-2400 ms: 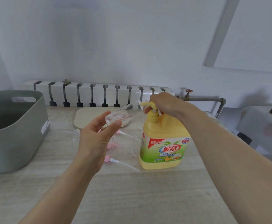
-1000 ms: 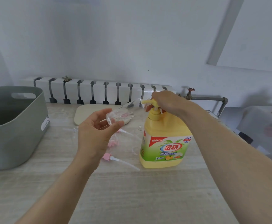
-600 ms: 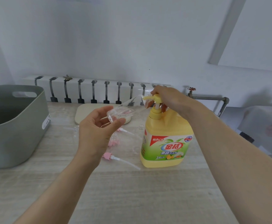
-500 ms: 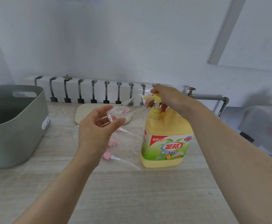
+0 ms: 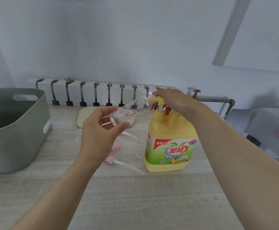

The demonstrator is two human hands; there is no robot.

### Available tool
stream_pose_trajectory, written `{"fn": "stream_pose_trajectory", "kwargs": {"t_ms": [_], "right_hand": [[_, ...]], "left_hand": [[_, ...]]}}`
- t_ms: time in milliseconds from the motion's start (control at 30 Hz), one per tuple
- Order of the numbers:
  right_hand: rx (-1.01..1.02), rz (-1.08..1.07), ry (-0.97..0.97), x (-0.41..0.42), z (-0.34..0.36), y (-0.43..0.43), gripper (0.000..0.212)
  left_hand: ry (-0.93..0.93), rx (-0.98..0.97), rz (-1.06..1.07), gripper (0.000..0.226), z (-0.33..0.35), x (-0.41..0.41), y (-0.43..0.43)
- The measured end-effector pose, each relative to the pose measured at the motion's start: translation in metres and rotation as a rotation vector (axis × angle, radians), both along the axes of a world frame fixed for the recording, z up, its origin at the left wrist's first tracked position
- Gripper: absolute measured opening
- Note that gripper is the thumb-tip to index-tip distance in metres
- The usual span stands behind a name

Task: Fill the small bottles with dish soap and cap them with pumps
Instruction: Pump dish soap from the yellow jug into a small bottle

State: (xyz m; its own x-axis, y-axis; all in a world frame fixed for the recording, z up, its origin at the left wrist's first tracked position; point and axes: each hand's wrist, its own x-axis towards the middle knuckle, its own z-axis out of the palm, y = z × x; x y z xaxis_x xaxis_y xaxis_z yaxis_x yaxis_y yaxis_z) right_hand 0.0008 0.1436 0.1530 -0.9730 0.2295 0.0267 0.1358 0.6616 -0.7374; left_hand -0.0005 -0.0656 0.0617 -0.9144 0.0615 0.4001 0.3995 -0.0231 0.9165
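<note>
The left hand [image 5: 100,135] holds a clear small bottle [image 5: 127,112] up off the tabletop [image 5: 135,196]. Its rounded base is pinched between the thumb below and the fingers [image 5: 102,112] behind, and the neck end sticks out free of the hand. The bottle is tilted, with its long axis running from the base at lower left up to the right. Its mouth points at the nozzle of the yellow pump head [image 5: 157,99] on the dish soap jug [image 5: 170,143], touching it or very nearly. The right hand [image 5: 173,100] lies over that pump head, its fingers curled down round it behind the white stem. The jug stands upright on the tabletop, just right of the held bottle. A pink pump [image 5: 110,159] with its long tube lies flat between the left wrist and the jug. A grey tub [image 5: 16,130] sits at far left. Compared with a couple of seconds ago, the pump head stands higher and the white stem now shows. The bottle's place at the nozzle and the left hand's grip look unchanged.
</note>
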Motion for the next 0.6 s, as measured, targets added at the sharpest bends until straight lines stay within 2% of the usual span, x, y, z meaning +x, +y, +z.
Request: {"fn": "stream_pose_trajectory", "kwargs": {"t_ms": [100,300,467,600], "right_hand": [[-0.013,0.011,-0.001,-0.001,0.000,0.001,0.053],[0.074,-0.025,-0.026,-0.006,-0.002,0.003,0.047],[0.201,0.010,-0.079,-0.005,-0.001,-0.003,0.029],[0.140,-0.041,-0.070,-0.007,-0.002,-0.006,0.026]], "left_hand": [[0.033,-0.052,0.039,0.043,0.001,-0.001,0.001],[0.072,-0.098,0.052,0.048,-0.001,-0.001,0.001],[0.056,-0.122,0.062,0.047,-0.007,-0.004,0.001],[0.039,-0.140,0.071,0.049,-0.011,-0.005,0.001]]}}
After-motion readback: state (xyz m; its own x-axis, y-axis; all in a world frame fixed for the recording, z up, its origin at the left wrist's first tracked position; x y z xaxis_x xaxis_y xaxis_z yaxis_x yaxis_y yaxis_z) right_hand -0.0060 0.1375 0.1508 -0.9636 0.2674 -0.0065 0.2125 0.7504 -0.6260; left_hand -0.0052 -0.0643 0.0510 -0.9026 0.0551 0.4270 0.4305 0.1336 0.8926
